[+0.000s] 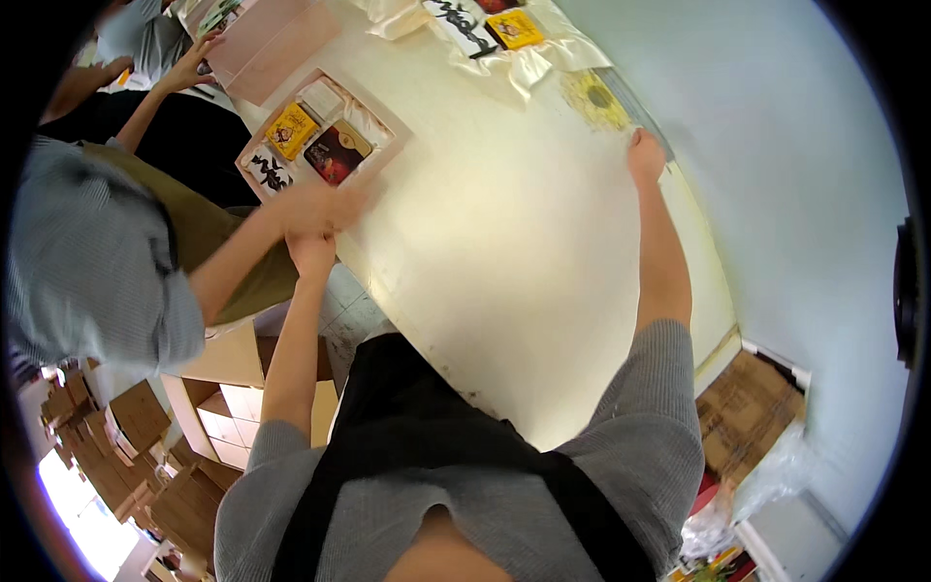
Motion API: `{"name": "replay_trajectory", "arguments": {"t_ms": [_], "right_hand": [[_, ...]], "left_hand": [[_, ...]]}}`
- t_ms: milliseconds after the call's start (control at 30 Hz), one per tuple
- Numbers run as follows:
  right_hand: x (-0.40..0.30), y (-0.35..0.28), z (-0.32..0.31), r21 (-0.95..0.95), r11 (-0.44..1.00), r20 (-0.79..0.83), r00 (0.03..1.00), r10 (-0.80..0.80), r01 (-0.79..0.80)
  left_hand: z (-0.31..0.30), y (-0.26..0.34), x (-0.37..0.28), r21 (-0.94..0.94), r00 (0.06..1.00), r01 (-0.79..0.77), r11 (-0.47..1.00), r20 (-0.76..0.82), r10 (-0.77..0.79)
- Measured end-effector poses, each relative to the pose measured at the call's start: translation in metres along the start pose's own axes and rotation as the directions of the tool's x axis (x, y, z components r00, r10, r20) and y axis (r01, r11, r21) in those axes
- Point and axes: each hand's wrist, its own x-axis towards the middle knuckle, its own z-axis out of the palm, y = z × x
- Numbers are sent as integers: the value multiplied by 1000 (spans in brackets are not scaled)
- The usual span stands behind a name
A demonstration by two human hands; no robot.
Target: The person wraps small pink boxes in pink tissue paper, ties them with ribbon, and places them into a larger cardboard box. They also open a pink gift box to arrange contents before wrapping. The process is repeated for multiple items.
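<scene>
My right hand [646, 156] rests closed on the far edge of the pale tabletop [509, 240], beside a yellow flower print [598, 100]. Near the table's front edge is my left hand [313, 251], partly hidden by a co-worker's blurred hand [320, 207]; what it holds, if anything, cannot be told. Just beyond these hands lies an open pink gift box [389, 156] lined with satin. In it sit a yellow box [292, 131], a dark red tin [337, 153], a white item with black brushwork [270, 172] and a pale box [320, 100].
Cream satin [534, 65] with another yellow box [515, 29] lies at the table's far end. A pink lid or panel [276, 44] is at upper left, near another person's hand [190, 69]. A wall borders the right. Cardboard boxes [185, 509] stand at lower left.
</scene>
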Motion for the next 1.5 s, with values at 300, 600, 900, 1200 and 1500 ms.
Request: {"name": "replay_trajectory", "arguments": {"t_ms": [300,600,900,1200,1500], "right_hand": [[97,9,74,-359,923,116,975,190,-137],[96,96,73,-244,969,225,974,12,44],[-9,94,-57,539,817,-175,922,346,-204],[-117,-24,-262,-164,982,-739,647,-188,98],[-111,5,-275,66,982,-743,666,-70,177]], "left_hand": [[-56,15,-50,-227,948,311,923,9,-318],[-53,59,-22,-306,756,601,739,518,-400],[-45,42,-4,-169,808,495,852,450,-381],[-82,82,-29,-119,798,411,904,527,-293],[-173,196,-26,-492,853,268,828,521,33]]}}
